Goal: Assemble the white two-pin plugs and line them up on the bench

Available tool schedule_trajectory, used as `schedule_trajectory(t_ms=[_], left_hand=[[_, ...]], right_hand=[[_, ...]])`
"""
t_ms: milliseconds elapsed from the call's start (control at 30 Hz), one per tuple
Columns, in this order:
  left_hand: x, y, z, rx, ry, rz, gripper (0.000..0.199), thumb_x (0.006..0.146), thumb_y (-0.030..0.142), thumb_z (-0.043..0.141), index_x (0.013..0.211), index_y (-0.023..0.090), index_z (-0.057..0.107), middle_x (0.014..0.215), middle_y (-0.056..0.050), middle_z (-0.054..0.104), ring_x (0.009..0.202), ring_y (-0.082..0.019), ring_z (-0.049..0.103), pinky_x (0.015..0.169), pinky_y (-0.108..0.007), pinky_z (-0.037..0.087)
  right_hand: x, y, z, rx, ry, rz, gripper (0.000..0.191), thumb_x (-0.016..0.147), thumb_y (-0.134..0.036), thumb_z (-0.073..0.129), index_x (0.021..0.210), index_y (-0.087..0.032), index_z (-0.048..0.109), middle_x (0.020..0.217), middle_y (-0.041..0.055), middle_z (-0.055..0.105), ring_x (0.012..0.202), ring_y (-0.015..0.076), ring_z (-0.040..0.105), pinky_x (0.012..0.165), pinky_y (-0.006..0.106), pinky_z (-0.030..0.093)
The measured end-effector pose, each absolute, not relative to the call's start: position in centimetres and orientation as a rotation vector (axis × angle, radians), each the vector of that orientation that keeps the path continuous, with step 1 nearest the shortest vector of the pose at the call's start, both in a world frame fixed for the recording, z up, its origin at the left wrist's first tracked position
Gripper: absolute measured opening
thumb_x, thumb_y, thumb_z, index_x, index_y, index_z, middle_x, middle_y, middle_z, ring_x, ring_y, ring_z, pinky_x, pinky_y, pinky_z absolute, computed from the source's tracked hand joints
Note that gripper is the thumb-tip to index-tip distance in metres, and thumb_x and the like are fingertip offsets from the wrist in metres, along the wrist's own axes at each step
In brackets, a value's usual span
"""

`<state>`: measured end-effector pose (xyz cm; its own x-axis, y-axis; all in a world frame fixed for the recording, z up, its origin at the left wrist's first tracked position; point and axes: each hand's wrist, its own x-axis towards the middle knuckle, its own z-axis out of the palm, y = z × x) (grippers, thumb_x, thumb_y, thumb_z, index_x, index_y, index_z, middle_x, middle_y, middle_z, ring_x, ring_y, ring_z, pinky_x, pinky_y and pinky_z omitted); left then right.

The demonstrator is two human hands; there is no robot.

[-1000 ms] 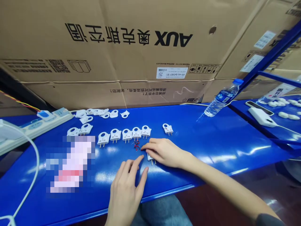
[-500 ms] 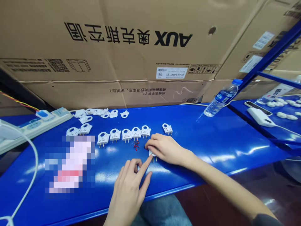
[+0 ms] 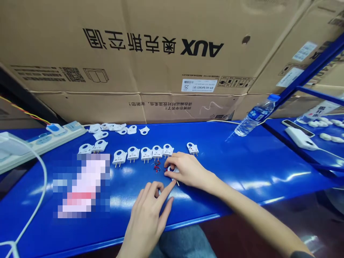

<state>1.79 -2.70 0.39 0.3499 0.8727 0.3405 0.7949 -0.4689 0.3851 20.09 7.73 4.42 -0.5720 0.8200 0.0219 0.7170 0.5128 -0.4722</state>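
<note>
White plug (image 3: 172, 171) was pinched in the right hand (image 3: 188, 170) on the blue surface (image 3: 242, 161), prongs pointed toward the left hand (image 3: 150, 211), whose extended forefinger touched it; its other fingers were curled.

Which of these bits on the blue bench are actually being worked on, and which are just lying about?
In use:
- right hand pinching a white plug
- left hand fingertip by it
- small red pieces
- row of white plugs

Lying about:
- water bottle
- power strip
- cardboard boxes
</note>
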Motion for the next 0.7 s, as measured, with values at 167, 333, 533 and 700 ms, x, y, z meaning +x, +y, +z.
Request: schedule_trajectory(t_ms=[167, 333, 533, 700], left_hand=[[1.7, -2.7, 0.1, 2.439, 1.542, 0.77, 0.038, 0.104, 0.029, 0.05, 0.14, 0.033, 0.061, 0.102, -0.004, 0.065, 0.088, -0.019, 0.064, 0.078, -0.034, 0.055], [1.6, -2.7, -0.2, 2.444, 1.539, 0.773, 0.036, 0.104, 0.032, 0.05, 0.138, 0.033, 0.061, 0.105, -0.005, 0.066, 0.092, -0.021, 0.066, 0.079, -0.036, 0.057], [1.7, -2.7, 0.2, 2.434, 1.539, 0.778, 0.04, 0.104, 0.03, 0.049, 0.143, 0.034, 0.057, 0.104, -0.004, 0.066, 0.091, -0.02, 0.067, 0.081, -0.036, 0.058], [1.7, -2.7, 0.3, 2.416, 1.542, 0.778, 0.043, 0.103, 0.031, 0.05, 0.145, 0.035, 0.056, 0.104, -0.004, 0.068, 0.09, -0.021, 0.068, 0.081, -0.037, 0.058]], right_hand=[[19.3, 7.6, 4.2, -1.35, -2.524, 0.586, 0.007, 0.092, -0.027, 0.076, 0.097, -0.023, 0.074, 0.092, 0.0015, 0.072, 0.092, 0.0196, 0.065, 0.074, 0.028, 0.043], [18.9, 7.2, 4.4, -1.319, -2.524, 0.533, 0.006, 0.096, -0.021, 0.066, 0.094, -0.02, 0.072, 0.097, 0.0037, 0.071, 0.094, 0.0203, 0.063, 0.076, 0.029, 0.044], [20.5, 7.8, 4.0, -1.266, -2.328, 0.57, 0.009, 0.104, -0.023, 0.06, 0.097, -0.02, 0.066, 0.099, 0.0032, 0.07, 0.093, 0.018, 0.06, 0.082, 0.029, 0.044], [22.0, 8.4, 3.7, -1.298, -2.285, 0.682, 0.014, 0.106, -0.025, 0.055, 0.097, -0.02, 0.065, 0.09, 0.0017, 0.071, 0.084, 0.0171, 0.061, 0.079, 0.029, 0.045]])
